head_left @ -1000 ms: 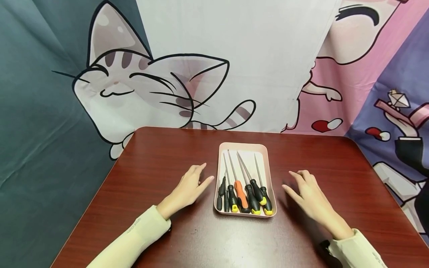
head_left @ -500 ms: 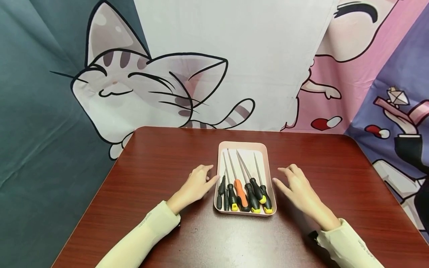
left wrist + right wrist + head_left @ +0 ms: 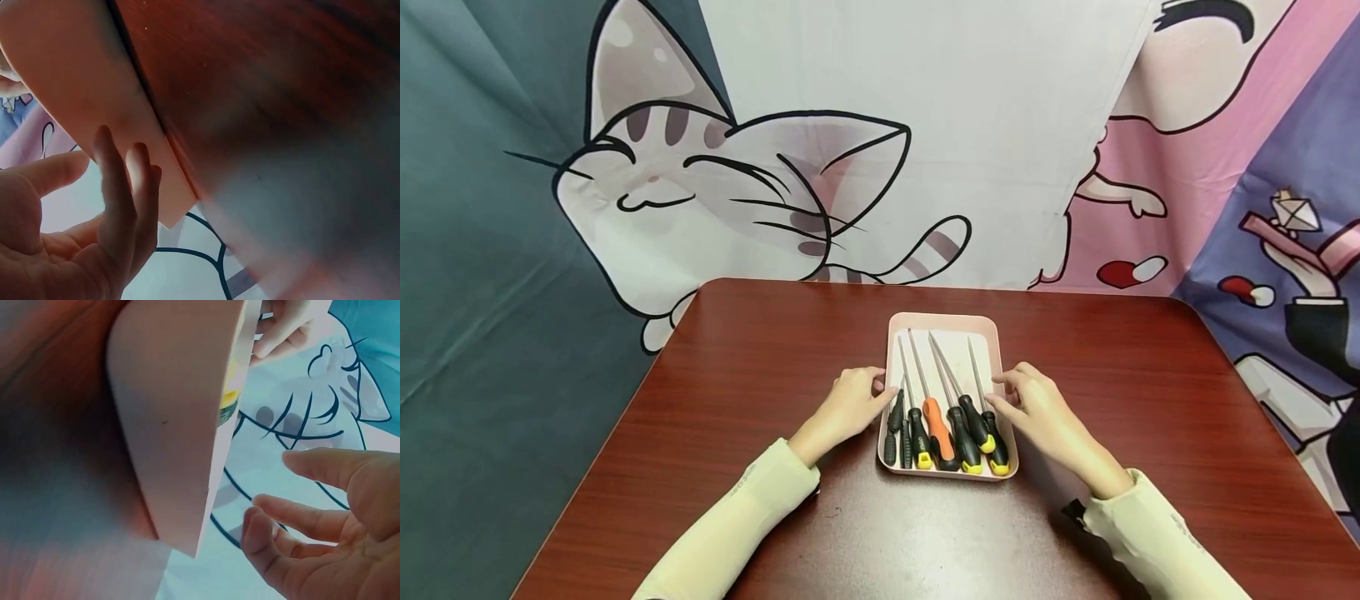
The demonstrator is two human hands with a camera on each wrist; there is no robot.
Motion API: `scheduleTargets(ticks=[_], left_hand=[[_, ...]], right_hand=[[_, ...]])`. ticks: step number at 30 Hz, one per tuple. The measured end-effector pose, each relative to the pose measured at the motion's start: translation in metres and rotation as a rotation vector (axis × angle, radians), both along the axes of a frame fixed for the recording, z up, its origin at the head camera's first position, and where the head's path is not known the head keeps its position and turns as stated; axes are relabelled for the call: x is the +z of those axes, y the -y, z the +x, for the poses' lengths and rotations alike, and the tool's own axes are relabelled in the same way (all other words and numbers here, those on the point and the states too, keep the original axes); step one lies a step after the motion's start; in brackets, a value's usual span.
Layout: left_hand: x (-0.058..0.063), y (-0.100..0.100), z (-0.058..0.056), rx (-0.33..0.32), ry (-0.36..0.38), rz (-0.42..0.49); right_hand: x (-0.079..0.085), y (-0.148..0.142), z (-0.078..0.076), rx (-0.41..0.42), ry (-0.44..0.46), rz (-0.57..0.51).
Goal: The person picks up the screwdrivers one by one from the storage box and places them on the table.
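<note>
A shallow pale pink tray [image 3: 943, 320] sits on the table, holding several screwdrivers with their shafts pointing to the far side. One has an orange handle [image 3: 937, 429]; the others are black, some with yellow ends, like the black-and-yellow screwdriver [image 3: 964, 442]. My left hand [image 3: 850, 404] is at the tray's left side, thumb near the rim and loosely bent fingers beside the outer wall [image 3: 75, 81]; contact cannot be told. My right hand [image 3: 1039, 412] is by the right side, fingers relaxed, a gap showing between them and the wall [image 3: 165, 431] in the right wrist view.
The tray stands in the middle of a reddish-brown wooden table [image 3: 760, 350]. Behind the table's far edge hangs a cartoon-printed cloth [image 3: 1000, 100] with a cat drawing. A dark teal cloth [image 3: 482, 333] hangs on the left.
Both hands have moved inward toward the tray, the left going right and the right going left. The tray and screwdrivers have kept their places.
</note>
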State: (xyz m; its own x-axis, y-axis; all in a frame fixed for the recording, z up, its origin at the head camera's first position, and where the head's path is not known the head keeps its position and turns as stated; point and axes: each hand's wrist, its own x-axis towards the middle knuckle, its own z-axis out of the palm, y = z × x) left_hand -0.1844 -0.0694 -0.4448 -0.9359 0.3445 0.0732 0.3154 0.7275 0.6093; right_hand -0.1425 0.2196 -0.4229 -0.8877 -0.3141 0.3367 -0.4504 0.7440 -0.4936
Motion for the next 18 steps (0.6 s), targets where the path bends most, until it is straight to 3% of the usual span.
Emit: scheduleTargets(ticks=[5, 12, 18], left_hand=[[-0.003, -0.002, -0.003, -0.016, 0.015, 0.044], [-0.003, -0.004, -0.002, 0.016, 0.110, 0.111], [-0.002, -0.004, -0.005, 0.015, 0.073, 0.074]], right_hand=[[0.000, 0.009, -0.007, 0.006, 0.051, 0.018], [-0.006, 0.018, -0.012, 0.005, 0.098, 0.075], [-0.009, 0.023, -0.017, 0.026, 0.154, 0.100]])
